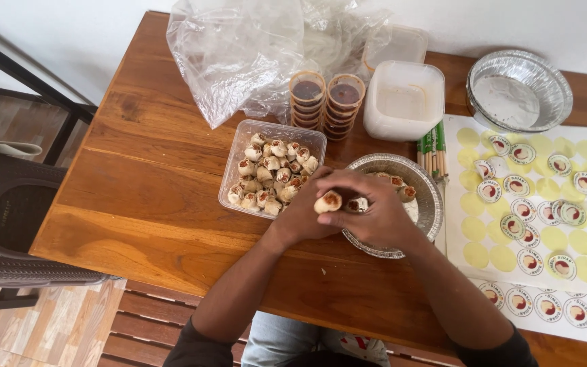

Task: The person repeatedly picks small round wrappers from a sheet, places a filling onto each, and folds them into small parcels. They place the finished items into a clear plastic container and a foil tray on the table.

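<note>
I see both hands meeting over the near rim of a round, crinkled aluminium foil tray (421, 178), which sits near the counter's front edge, about midway along it. The left hand (305, 214) is curled closed, its fingers pinching a small pale dumpling with a reddish-brown top (328, 201), held just above the tray's left rim. The right hand (375, 211) arches over the tray with fingers bent inward; I cannot tell whether it grips anything. A few similar dumplings lie inside the tray. Just left of the tray stands a clear rectangular plastic container (239, 146) filled with more of these dumplings. Behind it, toward the counter's back edge, are two stacks of small lidded cups of dark sauce (325, 103), crumpled clear plastic bags (239, 54), and a white square plastic tub (403, 102). Wrapped chopsticks (431, 148) lie beside white sheets of round stickers (531, 204) at the right edge. Empty foil trays (519, 90) are stacked at the back right corner of the brown wooden counter (144, 170).
</note>
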